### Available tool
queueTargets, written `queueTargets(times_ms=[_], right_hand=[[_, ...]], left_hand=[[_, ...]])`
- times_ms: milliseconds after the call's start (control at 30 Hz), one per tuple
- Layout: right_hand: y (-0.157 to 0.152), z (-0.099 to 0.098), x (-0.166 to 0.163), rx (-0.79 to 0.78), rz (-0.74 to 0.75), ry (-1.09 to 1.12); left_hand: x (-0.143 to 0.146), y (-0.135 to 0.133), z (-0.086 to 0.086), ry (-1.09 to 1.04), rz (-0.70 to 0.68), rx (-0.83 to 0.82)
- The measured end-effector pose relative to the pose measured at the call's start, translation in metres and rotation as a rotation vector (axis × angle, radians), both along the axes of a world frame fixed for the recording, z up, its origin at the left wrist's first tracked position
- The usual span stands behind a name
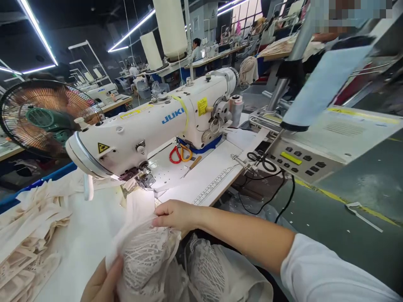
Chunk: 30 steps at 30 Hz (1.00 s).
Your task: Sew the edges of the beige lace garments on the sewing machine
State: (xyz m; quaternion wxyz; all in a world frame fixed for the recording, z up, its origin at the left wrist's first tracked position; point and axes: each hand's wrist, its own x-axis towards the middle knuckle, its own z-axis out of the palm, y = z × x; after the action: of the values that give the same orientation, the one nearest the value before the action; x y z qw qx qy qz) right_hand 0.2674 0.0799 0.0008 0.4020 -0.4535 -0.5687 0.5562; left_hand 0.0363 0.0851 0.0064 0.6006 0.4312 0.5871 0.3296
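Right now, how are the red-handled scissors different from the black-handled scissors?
The red-handled scissors have bright red and orange loops; the black-handled scissors have dark loops. The red-handled scissors lie on the white table close under the sewing machine; the black-handled scissors sit farther right, at the table's edge beside the control panel. Both lie flat, and no hand touches either.

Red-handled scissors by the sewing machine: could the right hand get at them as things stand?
Probably yes: the right hand grips lace fabric, but bare table lies between it and the red-handled scissors.
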Motion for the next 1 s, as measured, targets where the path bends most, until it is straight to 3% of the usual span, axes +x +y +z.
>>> queueTargets(times_ms=[100,200,300,533,667,767,900,1000], right_hand=[[-0.001,0.001,0.0,-0.021,-0.002,-0.002],[-0.003,0.002,-0.001,-0.021,0.028,-0.043],[-0.003,0.004,-0.002,-0.002,0.055,-0.093],[0.001,0.005,-0.011,0.006,0.026,-0.22],[0.002,0.005,-0.015,0.019,-0.073,-0.292],[-0.001,0.005,-0.015,0.083,-0.177,-0.356],[-0.018,0.004,-0.01,0.17,-0.251,-0.446],[-0.043,0.002,0.003,0.22,-0.263,-0.507]], left_hand=[[0.011,0.001,0.01,0.104,-0.085,0.056],[0.015,0.011,0.014,0.262,-0.269,0.128],[0.018,0.019,0.014,0.257,-0.417,0.169],[0.029,0.021,0.011,0.27,-0.564,0.267],[0.035,0.019,0.015,0.397,-0.5,0.368],[0.038,0.009,0.02,0.378,-0.407,0.35],[0.043,-0.014,0.02,0.088,-0.29,0.177],[0.049,-0.024,0.018,-0.179,-0.225,-0.068]])
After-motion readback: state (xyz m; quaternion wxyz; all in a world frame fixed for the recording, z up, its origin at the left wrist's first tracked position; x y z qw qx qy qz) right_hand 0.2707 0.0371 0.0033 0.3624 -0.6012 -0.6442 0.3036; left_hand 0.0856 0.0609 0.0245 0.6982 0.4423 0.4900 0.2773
